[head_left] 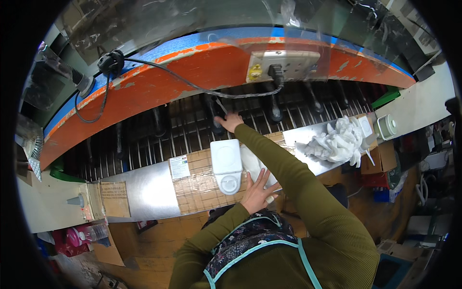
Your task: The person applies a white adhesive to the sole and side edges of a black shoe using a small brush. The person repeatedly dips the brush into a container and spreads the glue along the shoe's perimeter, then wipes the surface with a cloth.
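My left hand (260, 195) lies with its fingers spread on a soft-looking white piece (251, 161) at the front of the bench. Just left of it sits a white plastic housing (226, 161), a rounded rectangle with a narrower round end toward me. My right hand (231, 122) reaches out over the dark slatted rack, close beside a hanging black nozzle-like part (215, 118). Its thumb points left, and a thin pale strip rises from its fingers. What the strip is stays unclear. My right forearm passes above the white piece and hides part of it.
A cardboard sheet (192, 192) covers part of the metal bench (149, 200). White crumpled material (339, 139) is heaped to the right. An orange beam (192, 72) carries a socket strip (291, 65) and a black cable (211, 91). A bottle (96, 232) stands lower left.
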{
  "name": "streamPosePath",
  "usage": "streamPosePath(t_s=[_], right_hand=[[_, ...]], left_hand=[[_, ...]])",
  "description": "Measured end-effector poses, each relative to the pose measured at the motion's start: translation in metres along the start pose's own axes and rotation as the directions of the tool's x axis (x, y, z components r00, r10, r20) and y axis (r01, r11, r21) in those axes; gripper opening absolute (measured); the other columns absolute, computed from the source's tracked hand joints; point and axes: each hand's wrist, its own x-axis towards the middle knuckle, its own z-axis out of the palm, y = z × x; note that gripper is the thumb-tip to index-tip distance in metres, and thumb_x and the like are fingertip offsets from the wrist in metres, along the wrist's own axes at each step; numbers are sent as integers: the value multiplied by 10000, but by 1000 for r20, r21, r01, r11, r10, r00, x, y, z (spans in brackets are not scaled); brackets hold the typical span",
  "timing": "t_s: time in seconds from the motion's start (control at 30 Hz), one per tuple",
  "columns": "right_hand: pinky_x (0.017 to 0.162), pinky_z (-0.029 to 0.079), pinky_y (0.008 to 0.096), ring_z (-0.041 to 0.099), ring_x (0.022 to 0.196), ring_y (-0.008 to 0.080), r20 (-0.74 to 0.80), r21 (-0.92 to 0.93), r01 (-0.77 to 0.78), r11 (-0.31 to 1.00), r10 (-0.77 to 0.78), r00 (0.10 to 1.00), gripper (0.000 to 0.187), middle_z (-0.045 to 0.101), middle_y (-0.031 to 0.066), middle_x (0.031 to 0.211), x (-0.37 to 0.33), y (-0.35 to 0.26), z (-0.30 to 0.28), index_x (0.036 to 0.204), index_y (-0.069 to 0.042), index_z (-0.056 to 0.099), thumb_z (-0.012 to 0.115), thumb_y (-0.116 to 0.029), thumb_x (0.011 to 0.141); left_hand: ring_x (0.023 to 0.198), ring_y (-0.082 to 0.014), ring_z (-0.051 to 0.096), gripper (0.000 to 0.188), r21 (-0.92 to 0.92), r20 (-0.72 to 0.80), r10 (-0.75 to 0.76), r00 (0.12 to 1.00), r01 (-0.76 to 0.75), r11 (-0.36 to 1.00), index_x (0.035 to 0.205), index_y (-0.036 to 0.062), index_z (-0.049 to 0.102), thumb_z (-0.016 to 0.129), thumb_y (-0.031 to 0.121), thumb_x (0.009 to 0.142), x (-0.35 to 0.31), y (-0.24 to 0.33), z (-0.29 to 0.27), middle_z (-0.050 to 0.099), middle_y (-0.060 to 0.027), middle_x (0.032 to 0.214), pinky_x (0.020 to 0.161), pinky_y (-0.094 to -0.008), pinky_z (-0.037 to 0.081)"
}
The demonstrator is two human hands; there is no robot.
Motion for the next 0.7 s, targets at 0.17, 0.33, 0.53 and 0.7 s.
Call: streamPosePath(t_s=[0.17, 0.33, 0.53, 0.7], right_hand=[[990, 447, 424, 454, 1256, 449, 293, -230, 128, 965, -57, 954, 1255, 404, 396, 1333, 22, -22, 25, 1402, 163, 196, 656, -753, 677], [998, 459, 409, 500, 1232, 389, 265, -299, 108, 948, -26, 964, 1193, 496, 283, 1319, 33, -32, 26, 1438, 78, 194, 794, -550, 620], [719, 564, 409, 669, 917, 312, 38, -46, 96, 994, -95, 995, 887, 639, 224, 1062, 27, -65, -18, 1286, 14, 450, 737, -546, 661], [353, 427, 279, 627, 484, 179, 418, 735, -240, 634, -145, 897, 418, 679, 98, 719, -69, -92, -110, 1003, -53, 611, 544, -448, 886]], left_hand=[[1277, -341, 480, 498, -275, -127, -241, 962, 200, 941, 1366, 157, 505, 637, 259, 898, -62, 9, -63, 466, -190, 1407, 1067, -656, 206], [1083, -329, 613, 395, -294, -248, -461, 852, 387, 874, 1263, 96, 603, 655, 215, 891, -124, 1, -112, 644, -153, 1182, 1037, -577, 330], [1114, -271, 621, 404, -490, -109, -539, 835, 426, 761, 1277, 56, 583, 653, 189, 902, -169, -26, -145, 653, -160, 1180, 1018, -462, 419], [1220, -339, 537, 597, -991, 119, -592, 797, 128, -26, 1412, 9, 387, 563, 357, 960, -164, -61, -170, 530, -244, 1319, 1018, -437, 433]])
